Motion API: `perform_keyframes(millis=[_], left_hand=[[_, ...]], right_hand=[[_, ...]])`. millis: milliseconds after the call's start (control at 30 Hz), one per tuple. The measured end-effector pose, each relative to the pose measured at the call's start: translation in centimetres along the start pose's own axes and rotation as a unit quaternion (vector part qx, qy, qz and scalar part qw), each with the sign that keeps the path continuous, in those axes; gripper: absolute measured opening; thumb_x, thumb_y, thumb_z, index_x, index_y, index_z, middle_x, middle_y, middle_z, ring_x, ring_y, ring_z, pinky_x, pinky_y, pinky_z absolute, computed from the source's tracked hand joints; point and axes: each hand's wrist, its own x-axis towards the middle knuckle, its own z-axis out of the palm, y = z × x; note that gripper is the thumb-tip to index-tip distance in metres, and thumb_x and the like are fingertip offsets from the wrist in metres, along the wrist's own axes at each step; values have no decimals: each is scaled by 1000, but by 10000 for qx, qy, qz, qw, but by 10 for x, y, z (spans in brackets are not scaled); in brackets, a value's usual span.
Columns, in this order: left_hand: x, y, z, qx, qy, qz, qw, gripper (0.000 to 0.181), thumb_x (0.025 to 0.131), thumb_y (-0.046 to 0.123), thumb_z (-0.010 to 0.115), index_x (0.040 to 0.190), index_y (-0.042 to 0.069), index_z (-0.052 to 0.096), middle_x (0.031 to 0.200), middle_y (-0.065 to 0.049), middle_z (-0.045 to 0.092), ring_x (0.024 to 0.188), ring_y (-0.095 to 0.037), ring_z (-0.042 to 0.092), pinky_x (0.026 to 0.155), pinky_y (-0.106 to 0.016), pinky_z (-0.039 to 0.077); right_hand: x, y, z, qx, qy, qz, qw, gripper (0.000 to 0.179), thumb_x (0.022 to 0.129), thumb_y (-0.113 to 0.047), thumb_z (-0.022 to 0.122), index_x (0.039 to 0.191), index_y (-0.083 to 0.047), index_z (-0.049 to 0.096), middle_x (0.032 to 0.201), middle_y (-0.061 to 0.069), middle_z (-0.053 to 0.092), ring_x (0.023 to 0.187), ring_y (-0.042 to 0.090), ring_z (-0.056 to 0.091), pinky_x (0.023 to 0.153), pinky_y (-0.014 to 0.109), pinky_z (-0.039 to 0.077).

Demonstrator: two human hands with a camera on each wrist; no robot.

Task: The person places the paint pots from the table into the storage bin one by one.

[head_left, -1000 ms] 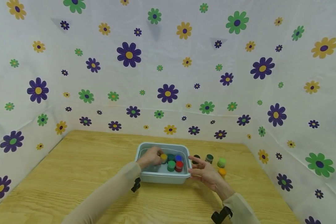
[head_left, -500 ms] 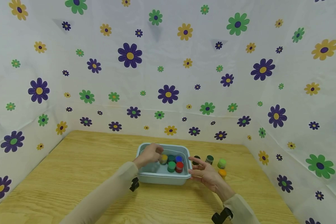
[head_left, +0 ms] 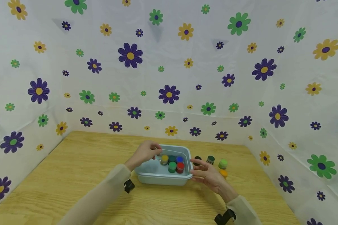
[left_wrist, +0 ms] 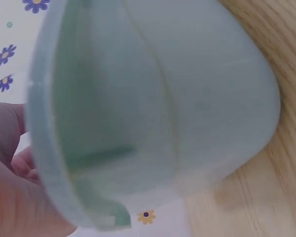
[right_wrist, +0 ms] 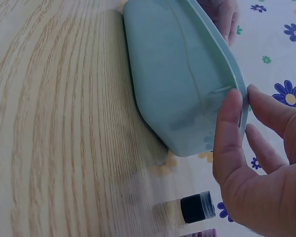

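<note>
A pale blue plastic tub (head_left: 161,180) stands on the table, with several small paint jars inside its right half: a yellow-lidded jar (head_left: 164,159), a dark teal jar (head_left: 171,158), a blue jar (head_left: 179,159), a green jar (head_left: 172,167) and a red jar (head_left: 180,167). Over the tub's left end hovers my left hand (head_left: 145,153), fingers loosely bent, no object visible in them. The right hand (head_left: 209,178) touches the tub's right rim with spread fingertips. In the right wrist view its thumb (right_wrist: 230,116) lies against the outer wall under the rim.
Right of the tub, partly behind the right hand, more jars stand on the wooden table (head_left: 87,175): a black jar (head_left: 197,160), a dark green jar (head_left: 210,159), a light green jar (head_left: 222,163) and an orange jar (head_left: 223,173). A flowered sheet (head_left: 146,78) encloses the back and sides.
My left hand has moved left and up, away from the yellow-lidded jar, which stays in the tub. The right hand has stayed at the rim.
</note>
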Motion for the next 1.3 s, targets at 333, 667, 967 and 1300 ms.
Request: perform_keyframes(millis=[333, 667, 967, 1300], left_hand=[[-13, -3, -15, -399, 292, -30, 9988, 18, 96, 23, 63, 92, 9, 74, 81, -8, 71, 68, -24, 62, 57, -27, 47], [-31, -24, -30, -408, 656, -282, 9966, 19, 93, 19, 67, 102, 4, 74, 90, -6, 71, 83, -23, 62, 69, -28, 51], [-52, -39, -39, -327, 768, -322, 9960, 28, 88, 14, 73, 114, 3, 70, 111, -11, 68, 90, -19, 57, 72, -28, 49], [-69, -49, -41, -800, 537, -668, 9931, 52, 85, 16, 76, 133, 6, 59, 128, -18, 58, 93, -22, 60, 67, -32, 53]], right_hand=[[-3, -3, -9, -412, 967, -204, 9942, 46, 97, -13, 62, 139, 1, 50, 109, 2, 61, 90, 14, 57, 77, 26, 51], [-5, -4, -20, -790, 2003, -508, 9752, 41, 96, -8, 62, 134, 3, 55, 109, -1, 65, 88, 6, 57, 77, 20, 48], [-10, 2, -30, -1377, 1932, -538, 9700, 43, 96, -7, 60, 136, 3, 53, 138, 21, 55, 125, 31, 53, 104, 33, 46], [-12, 9, -30, -1736, 1810, -409, 9672, 45, 91, -1, 66, 134, 6, 54, 133, 27, 55, 119, 33, 55, 100, 40, 49]])
